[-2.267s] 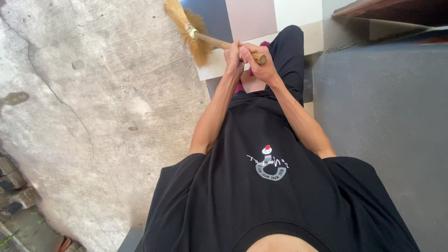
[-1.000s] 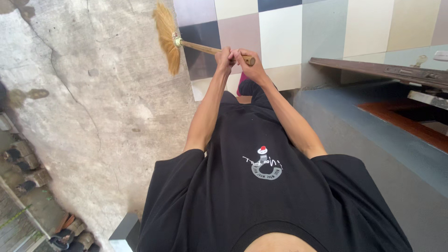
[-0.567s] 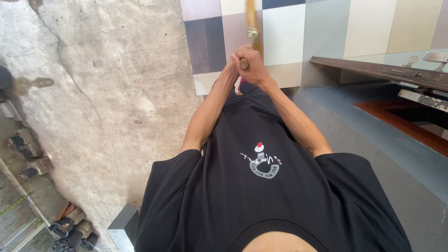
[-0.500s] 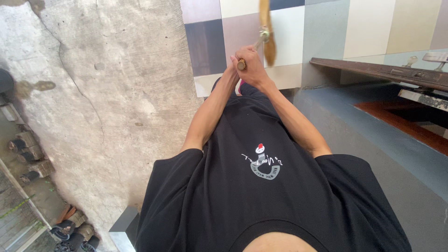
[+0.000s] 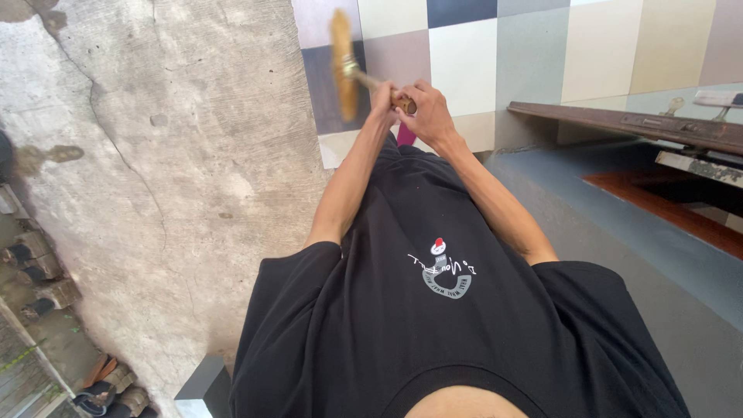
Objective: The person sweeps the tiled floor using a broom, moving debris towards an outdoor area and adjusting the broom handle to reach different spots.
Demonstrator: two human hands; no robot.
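Note:
I hold a short straw broom [image 5: 344, 66] with a wooden handle in both hands, out in front of my chest. My left hand [image 5: 382, 99] grips the handle nearer the bristles, and my right hand [image 5: 427, 112] grips its end. The blurred bristles hang over the coloured floor tiles [image 5: 464, 54], close to where they meet the rough concrete ground [image 5: 186, 139]. My black shirt fills the lower half of the view.
A grey step or ledge [image 5: 619, 255] runs along the right, with a dark wooden door frame [image 5: 619, 120] above it. Bricks and sandals [image 5: 101, 387] lie at the lower left edge of the concrete.
The broom head has swung from the right side of my hands back to the left, over the dark tile. Both hands keep their grip on the handle.

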